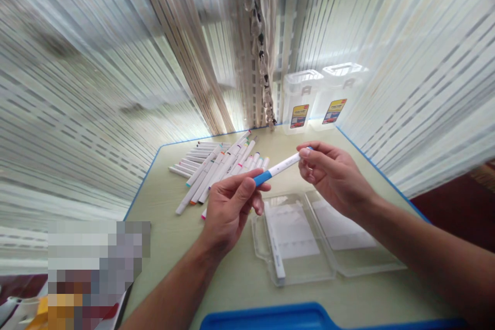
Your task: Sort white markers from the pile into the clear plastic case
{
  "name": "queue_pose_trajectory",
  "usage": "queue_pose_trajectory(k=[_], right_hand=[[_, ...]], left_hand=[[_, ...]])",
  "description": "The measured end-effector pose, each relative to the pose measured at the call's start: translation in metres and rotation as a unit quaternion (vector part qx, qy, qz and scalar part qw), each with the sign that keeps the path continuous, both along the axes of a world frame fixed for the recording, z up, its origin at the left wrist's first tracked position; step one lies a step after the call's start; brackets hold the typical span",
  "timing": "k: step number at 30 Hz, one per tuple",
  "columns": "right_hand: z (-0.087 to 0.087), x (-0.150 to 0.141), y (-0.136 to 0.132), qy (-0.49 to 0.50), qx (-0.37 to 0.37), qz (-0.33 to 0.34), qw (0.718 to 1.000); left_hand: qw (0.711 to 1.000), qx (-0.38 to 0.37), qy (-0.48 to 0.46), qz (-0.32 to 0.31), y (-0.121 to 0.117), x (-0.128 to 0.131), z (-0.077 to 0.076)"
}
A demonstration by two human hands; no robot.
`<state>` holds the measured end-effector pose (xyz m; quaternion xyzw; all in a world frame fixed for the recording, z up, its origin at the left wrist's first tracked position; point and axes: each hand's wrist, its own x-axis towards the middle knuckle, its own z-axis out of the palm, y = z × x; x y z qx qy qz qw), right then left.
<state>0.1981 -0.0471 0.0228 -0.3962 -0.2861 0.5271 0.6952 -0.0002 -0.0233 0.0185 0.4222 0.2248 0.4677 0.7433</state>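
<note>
1. Your left hand [232,206] is pinching the blue end of a white marker [284,165]; your right hand [334,172] is pinching the opposite tip.
2. So the marker's hanging at a slant over the pale green table [166,247].
3. Another marker [274,242] is lying in the open clear case [325,268].
4. Loads of loose markers [220,170] are sprawling off left.

Pale green table [166,237], blue edging [142,183]; striped sheer curtains [96,165] around, daylight through; beaded strand [257,26] hanging.

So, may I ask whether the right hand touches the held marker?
Touching; the head view shows the right hand pinching the held marker at one end.
</note>
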Motion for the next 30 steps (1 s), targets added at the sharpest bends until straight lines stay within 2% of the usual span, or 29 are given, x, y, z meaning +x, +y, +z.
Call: queue_pose_trajectory(k=[4, 9, 15, 22, 26, 30], right_hand=[[-0.0029, 0.0012, 0.0009, 0.030, -0.020, 0.011, 0.999], [-0.0037, 0.0011, 0.0004, 0.031, -0.017, 0.013, 0.999], [-0.0006, -0.0002, -0.0003, 0.000, -0.007, 0.002, 1.000], [-0.0014, -0.0031, -0.0029, -0.077, 0.053, -0.040, 0.995], [-0.0025, -0.0030, -0.0039, -0.099, 0.057, -0.049, 0.992], [-0.0009, -0.0021, -0.0036, -0.072, 0.032, -0.041, 0.996]], left_hand=[[1.000, 0.008, -0.013, -0.020, 0.0000, -0.0003, 0.0003], [1.000, 0.017, -0.006, -0.015, -0.0001, 0.0003, 0.0006], [1.000, 0.003, 0.020, 0.019, -0.0009, -0.0011, 0.0009], [0.996, -0.008, 0.064, 0.068, 0.0027, 0.0007, -0.0001], [0.988, 0.020, 0.113, 0.100, 0.0041, 0.0005, -0.0032], [0.988, 0.047, 0.121, 0.084, 0.0042, -0.0021, -0.0067]])
